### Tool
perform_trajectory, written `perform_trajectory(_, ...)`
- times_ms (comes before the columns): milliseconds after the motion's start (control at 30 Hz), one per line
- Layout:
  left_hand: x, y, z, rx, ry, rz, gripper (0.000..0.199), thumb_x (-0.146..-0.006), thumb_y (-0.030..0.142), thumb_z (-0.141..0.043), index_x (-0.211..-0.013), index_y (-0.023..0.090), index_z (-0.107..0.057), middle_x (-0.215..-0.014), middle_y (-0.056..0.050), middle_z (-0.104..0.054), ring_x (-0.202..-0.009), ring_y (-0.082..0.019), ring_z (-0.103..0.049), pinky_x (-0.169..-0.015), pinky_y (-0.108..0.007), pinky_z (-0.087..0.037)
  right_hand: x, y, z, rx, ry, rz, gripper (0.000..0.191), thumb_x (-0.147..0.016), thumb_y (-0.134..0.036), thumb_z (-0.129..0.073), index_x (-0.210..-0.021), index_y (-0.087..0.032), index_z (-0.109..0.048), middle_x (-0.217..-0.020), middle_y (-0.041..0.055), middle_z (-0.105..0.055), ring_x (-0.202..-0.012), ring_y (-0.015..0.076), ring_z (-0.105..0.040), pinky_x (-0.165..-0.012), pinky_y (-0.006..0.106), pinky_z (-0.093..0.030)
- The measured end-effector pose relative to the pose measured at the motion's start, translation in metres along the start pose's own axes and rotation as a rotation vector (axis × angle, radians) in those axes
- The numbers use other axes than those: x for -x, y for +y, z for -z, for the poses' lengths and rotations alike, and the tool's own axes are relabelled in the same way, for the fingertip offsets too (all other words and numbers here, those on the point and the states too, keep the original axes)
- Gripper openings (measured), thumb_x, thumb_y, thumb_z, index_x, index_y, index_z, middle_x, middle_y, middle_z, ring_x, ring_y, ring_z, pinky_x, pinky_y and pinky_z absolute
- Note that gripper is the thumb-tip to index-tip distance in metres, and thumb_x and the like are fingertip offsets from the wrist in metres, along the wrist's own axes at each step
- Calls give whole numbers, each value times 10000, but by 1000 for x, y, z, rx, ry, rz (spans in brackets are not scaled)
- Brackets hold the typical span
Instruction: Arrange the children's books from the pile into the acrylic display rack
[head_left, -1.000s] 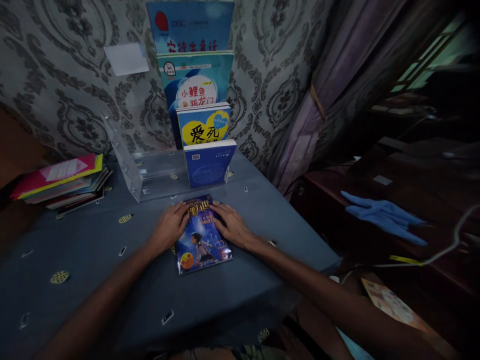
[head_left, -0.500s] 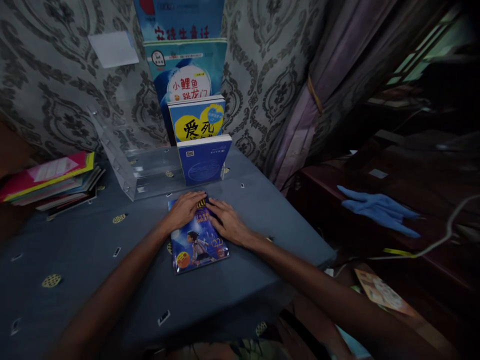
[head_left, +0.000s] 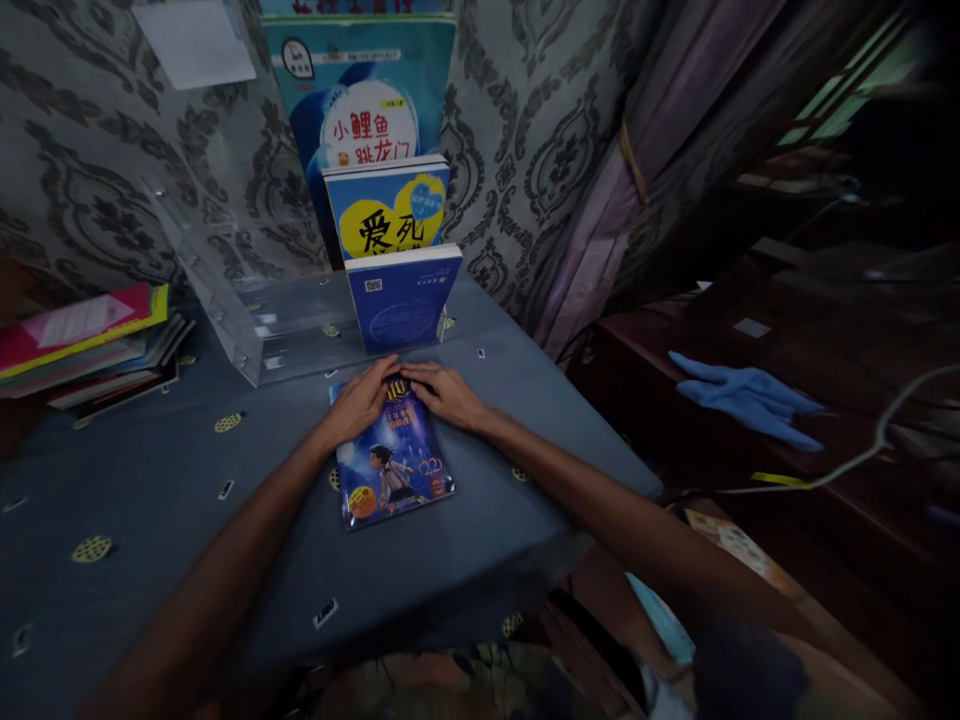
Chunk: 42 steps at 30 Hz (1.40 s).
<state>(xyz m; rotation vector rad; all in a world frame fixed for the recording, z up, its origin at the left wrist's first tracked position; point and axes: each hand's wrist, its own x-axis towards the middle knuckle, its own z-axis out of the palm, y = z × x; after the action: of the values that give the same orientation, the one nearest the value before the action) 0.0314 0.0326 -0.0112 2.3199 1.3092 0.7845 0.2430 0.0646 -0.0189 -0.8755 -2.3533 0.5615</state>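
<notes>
A blue paperback book [head_left: 401, 450], with a running figure and the number 22 on its cover, lies flat on the table. My left hand [head_left: 361, 402] rests on its upper left part, fingers stretched toward the top edge. My right hand [head_left: 448, 394] lies at its upper right, fingers extended over the top edge. The fingertips of both hands come close together there. Behind them, a clear tiered stand [head_left: 236, 335] holds upright books: a dark blue book [head_left: 405, 308] in front, a book with a yellow heart [head_left: 384, 218], and a teal book [head_left: 360, 70] farther back.
To the left lies a stack of books [head_left: 90, 335]. The cloth-covered table [head_left: 247, 560] ends on the right beside a dark red surface [head_left: 637, 345] bearing a blue glove [head_left: 742, 395] and a white cable [head_left: 885, 445]. Patterned curtain [head_left: 517, 150] hangs behind.
My right hand has slid up the cover to the book's top edge. My left hand stays at the upper left. The whole view has shifted slightly.
</notes>
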Motion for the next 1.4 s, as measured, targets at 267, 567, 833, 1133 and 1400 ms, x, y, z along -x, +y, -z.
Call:
perform_trajectory(267,2,8,0,-174,9,-53,480,-975,201,-391,-1449,164,-453,-1421,-119,-597,-1334,-236,-541,-1140,-453,-406,0,3,4,-156,22,-69,465,-875,-87,-413,-1314,-166,-544,-1330,98,-679,-1259,222,-611,-1079,480,-460)
perform_trajectory(567,15,29,0,-278,-145,-136,439,-1006,295,-378,-1373,175,-586,-1468,-108,-570,-1430,-247,-452,-1185,-529,-308,0,5,3,-172,10,-62,481,-877,-86,-377,-1346,-161,-456,-1382,115,-644,-1295,221,-590,-1085,491,-457)
perform_trajectory(833,53,63,2,-138,-297,-282,407,-1011,278,-402,-1349,234,-623,-1470,-64,-572,-1432,-226,-450,-1220,-534,-247,0,6,2,-158,19,-54,467,-893,-79,-394,-1340,-137,-519,-1364,120,-650,-1305,228,-583,-1127,466,-437)
perform_trajectory(1133,84,102,6,-62,-473,-286,407,-1019,283,-425,-1394,336,-575,-1493,12,-546,-1470,-211,-391,-1245,-546,-183,2,5,2,-169,24,-61,461,-929,-82,-418,-1372,-162,-519,-1366,97,-658,-1306,205,-582,-1116,454,-445)
perform_trajectory(1400,56,44,35,353,-214,-21,441,-998,464,-500,-1366,255,-622,-1430,-60,-611,-1346,-267,-543,-1167,-445,-374,5,2,-1,10,18,-13,463,-995,-238,-432,-1445,-145,-491,-1380,128,-640,-1281,240,-583,-1095,471,-450)
